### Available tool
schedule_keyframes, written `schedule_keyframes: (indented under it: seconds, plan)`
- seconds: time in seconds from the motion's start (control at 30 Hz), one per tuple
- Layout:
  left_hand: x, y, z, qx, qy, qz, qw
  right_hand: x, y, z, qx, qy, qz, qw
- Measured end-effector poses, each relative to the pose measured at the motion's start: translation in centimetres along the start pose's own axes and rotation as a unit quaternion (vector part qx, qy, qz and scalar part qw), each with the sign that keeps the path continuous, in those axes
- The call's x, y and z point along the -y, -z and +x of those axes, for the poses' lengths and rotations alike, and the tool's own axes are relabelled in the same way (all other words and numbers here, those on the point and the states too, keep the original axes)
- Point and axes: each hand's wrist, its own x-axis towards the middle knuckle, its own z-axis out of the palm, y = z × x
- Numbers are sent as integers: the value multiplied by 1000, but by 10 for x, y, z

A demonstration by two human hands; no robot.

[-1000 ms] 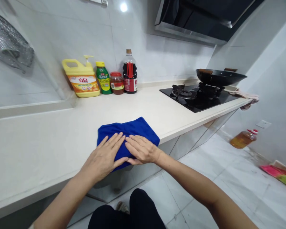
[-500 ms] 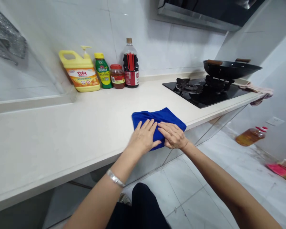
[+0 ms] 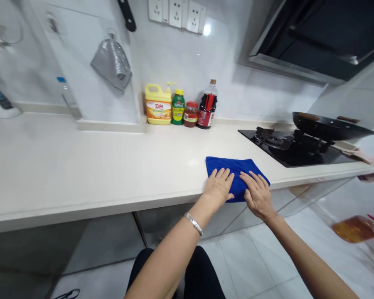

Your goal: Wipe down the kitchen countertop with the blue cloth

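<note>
A blue cloth (image 3: 237, 166) lies at the front edge of the white countertop (image 3: 112, 166), part of it hanging over the edge. My left hand (image 3: 218, 187) rests flat on the cloth's left part, fingers spread and palm down. On the right part lies my right hand (image 3: 258, 193), its fingers stretched out over the cloth and its thumb apart. Neither hand is wrapped round anything. A silver bracelet (image 3: 193, 223) sits on my left wrist.
Along the wall stand a yellow detergent jug (image 3: 158, 106), a green bottle (image 3: 178, 108), a red-lidded jar (image 3: 191, 115) and a dark sauce bottle (image 3: 207, 106). A gas stove (image 3: 283, 151) carries a black wok (image 3: 330, 126). An oil bottle (image 3: 355, 229) is on the floor at right.
The view has swung to the left, so the counter's left side and wall sockets show. The cloth lies flatter, and my hands have moved slightly apart on it, the right fingers straighter.
</note>
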Motion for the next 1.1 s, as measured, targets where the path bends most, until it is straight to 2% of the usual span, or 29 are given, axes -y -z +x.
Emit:
schedule_keyframes:
  seconds: [0.1,0.2,0.3,0.4,0.53,0.67,0.87,1.0,1.1]
  plan:
    - [15,7,-28,-7,1,6,1000,44,-8,3,-34,-33,-13,999]
    - [35,16,-65,-25,9,21,999,87,-14,12,-48,-28,-9,998]
    - [59,25,-107,-61,23,40,997,119,-16,26,-47,14,18,999]
    - [83,34,-150,-95,33,56,993,142,-15,46,-28,87,55,994]
    - [113,45,-205,-132,55,70,987,172,-12,75,5,174,103,979]
    - [142,59,-256,-161,81,82,980,200,-9,97,40,233,141,961]
    - [185,91,-335,-115,129,55,983,251,-12,119,57,253,197,946]
    - [191,108,-365,-94,176,85,976,298,-14,136,74,236,234,940]
    - [178,107,-359,-123,197,132,964,323,-17,147,96,232,249,935]
